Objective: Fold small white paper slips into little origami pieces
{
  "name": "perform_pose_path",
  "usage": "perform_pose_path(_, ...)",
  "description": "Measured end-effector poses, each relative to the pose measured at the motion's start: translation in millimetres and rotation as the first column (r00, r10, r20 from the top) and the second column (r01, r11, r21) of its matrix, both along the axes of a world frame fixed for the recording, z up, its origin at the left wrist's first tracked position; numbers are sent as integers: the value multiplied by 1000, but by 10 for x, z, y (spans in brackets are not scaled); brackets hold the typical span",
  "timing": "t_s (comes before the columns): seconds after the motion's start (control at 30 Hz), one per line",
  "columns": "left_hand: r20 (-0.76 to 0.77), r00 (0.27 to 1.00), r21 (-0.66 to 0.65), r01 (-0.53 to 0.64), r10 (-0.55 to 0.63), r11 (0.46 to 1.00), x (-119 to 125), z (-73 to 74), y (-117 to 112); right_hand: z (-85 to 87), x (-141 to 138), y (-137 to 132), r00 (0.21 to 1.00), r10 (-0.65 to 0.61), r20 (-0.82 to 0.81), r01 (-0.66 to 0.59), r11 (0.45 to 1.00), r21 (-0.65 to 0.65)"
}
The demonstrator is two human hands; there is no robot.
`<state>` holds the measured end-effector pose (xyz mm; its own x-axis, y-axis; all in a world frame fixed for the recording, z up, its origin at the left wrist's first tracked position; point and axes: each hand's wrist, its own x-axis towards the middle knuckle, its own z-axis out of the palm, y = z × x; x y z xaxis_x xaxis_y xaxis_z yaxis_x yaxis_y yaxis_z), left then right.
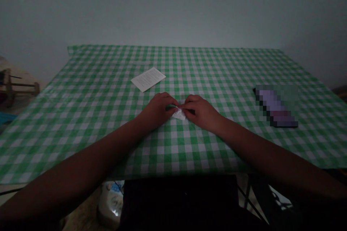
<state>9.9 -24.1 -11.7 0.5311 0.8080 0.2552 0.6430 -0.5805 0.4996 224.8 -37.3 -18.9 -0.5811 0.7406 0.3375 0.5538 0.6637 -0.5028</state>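
Observation:
A small folded white paper (179, 114) with print on it lies on the green-and-white checked tablecloth (108, 115), near the table's middle. My left hand (158, 110) and my right hand (200, 112) meet over it. The fingers of both hands are closed in a pinch on the paper's upper edge. Most of the paper sits just below my fingertips, partly hidden by them.
A flat white printed sheet (148, 78) lies farther back, left of centre. A dark phone-like object (275, 106), blurred out, rests at the right. A wooden frame (16, 88) stands on the floor at the far left. A bag (111, 205) sits under the table's front edge.

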Motion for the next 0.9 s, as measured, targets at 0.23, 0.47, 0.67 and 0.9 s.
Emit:
perform_pose_path(0.23, -57, 998, 40, 42, -40, 998, -25, -2, -13, 57, -11, -22, 998, -66, 3, 66, 998, -11)
perform_pose_path(0.47, -185, 979, 68, 103, -89, 992, -44, 51, -64, 116, 45, -44, 978, 0, 209, -15, 997, 72)
perform_pose_path(0.67, -206, 974, 54, 108, -94, 993, -38, 81, -76, 248, 207, -17, 935, -11, 355, -15, 998, 69)
perform_pose_path(0.9, -188, 978, 36, 93, -85, 995, -28, 93, -80, 318, 261, 23, 956, -25, 291, 7, 998, 61)
